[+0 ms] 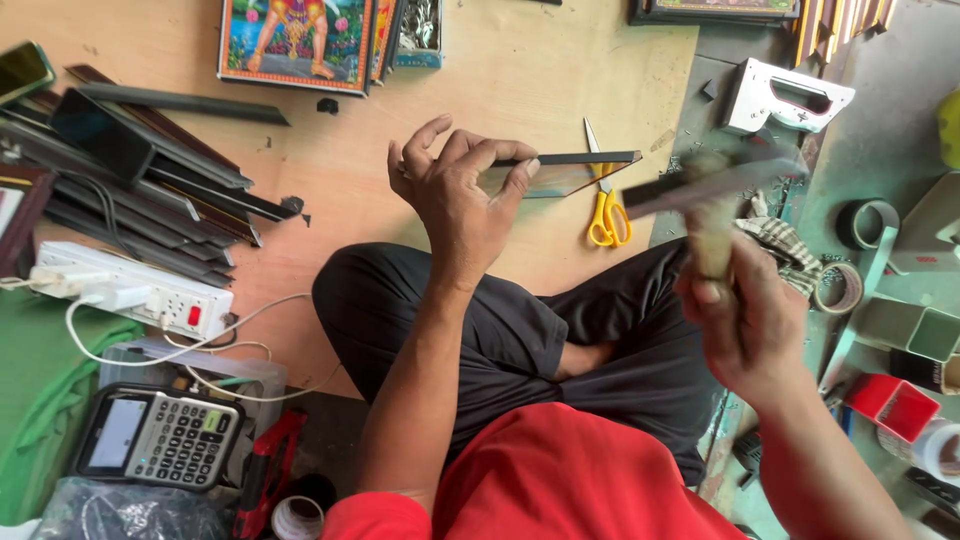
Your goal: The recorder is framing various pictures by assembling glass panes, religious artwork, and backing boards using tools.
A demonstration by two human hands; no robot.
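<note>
- Two hands were in view: the left hand (455, 195) and the right hand (745, 320).
- One thin dark frame strip (585, 158) was pinched in the left hand's fingers.
- One hammer (712, 190), blurred, was gripped in the right hand.
- One pair of yellow-handled scissors (606, 205) lay on the board.
- One white staple gun (785, 97).
- One calculator (158, 437).
- One white power strip (135, 290).
- Two tape rolls (868, 222) lay at the right.
- One framed colour picture (297, 42).
- One red open box (892, 405).
- One stack of dark mouldings (140, 175); their number could not be told.
</note>
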